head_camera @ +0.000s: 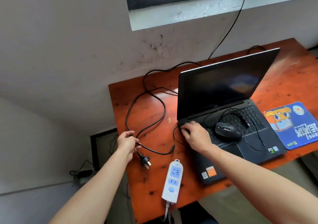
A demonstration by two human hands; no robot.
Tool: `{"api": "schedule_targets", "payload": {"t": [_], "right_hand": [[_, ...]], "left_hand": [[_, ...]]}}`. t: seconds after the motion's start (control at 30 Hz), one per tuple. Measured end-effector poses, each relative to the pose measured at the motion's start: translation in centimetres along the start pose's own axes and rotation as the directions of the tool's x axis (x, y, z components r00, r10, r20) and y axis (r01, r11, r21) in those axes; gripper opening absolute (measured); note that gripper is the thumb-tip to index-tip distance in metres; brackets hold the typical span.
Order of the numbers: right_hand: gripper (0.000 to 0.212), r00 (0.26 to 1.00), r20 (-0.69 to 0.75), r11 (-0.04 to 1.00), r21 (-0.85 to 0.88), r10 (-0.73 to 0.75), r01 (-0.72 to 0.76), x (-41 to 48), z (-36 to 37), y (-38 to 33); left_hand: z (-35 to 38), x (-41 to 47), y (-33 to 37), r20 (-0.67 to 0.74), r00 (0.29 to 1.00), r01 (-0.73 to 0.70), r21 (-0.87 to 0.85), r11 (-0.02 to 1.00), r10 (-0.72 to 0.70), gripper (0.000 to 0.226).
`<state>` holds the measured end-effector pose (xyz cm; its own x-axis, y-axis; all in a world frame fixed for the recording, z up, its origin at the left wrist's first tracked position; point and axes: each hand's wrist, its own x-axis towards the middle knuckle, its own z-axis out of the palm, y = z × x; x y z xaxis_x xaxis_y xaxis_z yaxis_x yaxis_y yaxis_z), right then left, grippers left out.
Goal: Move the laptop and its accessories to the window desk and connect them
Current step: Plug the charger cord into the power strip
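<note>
well, the connecting is half done and the risks sit mostly in the wires. the laptop [222,89] stands open on the right half of the bench [149,187], its near corner close to the near edge. the right hand [193,134] is at the laptop's left side by the hinge, fingers bent onto the spot where the thin end of the power cable [154,101] meets the machine; whether it pinches the connector or only presses there i cannot tell. the left hand [127,142] grips the cable at the left edge of the bench, just short of the plug [144,160], which lies loose and not yet in the power strip [173,179] near the near edge.

likely troubles, as i judge them:
- a tug from the left hand would pull sideways on the connector at the laptop and could unseat or strain it.
- the cable lies in crossed loops over the left half of the bench, so drawing the plug toward the strip may tighten a knot.
- the strip's cord hangs off the near edge, so pushing the plug in one-handed could slide it off.
- the mouse [228,131] rests on the keyboard with its lead [258,138] draped across, beside the mouse pad [296,125]; nudging the laptop may roll it off.
</note>
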<state>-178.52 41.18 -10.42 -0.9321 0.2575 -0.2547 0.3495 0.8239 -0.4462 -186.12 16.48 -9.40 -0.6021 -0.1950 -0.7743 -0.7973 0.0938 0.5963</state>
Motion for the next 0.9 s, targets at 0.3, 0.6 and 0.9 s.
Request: {"api": "schedule_targets", "payload": {"t": [0.3,0.6,0.9], "right_hand": [[0.015,0.978,0.200,0.969,-0.248,0.060,-0.009,3.5,-1.3,2.4],[0.012,0.928,0.367,0.888,-0.404,-0.063,0.220,-2.0,-4.9,7.8],[0.026,0.971,0.077,0.909,-0.343,-0.226,0.238,0.0,-4.4,5.3]], "left_hand": [[-1.0,-0.9,-1.8,-0.062,0.974,-0.165,0.471,0.867,0.219,0.029],[4.9,-3.5,-5.2,0.467,0.814,-0.549,0.813,0.195,0.346,0.027],[6.9,-2.7,-5.8,0.481,0.787,-0.563,0.816,0.131,0.386,0.018]]}}
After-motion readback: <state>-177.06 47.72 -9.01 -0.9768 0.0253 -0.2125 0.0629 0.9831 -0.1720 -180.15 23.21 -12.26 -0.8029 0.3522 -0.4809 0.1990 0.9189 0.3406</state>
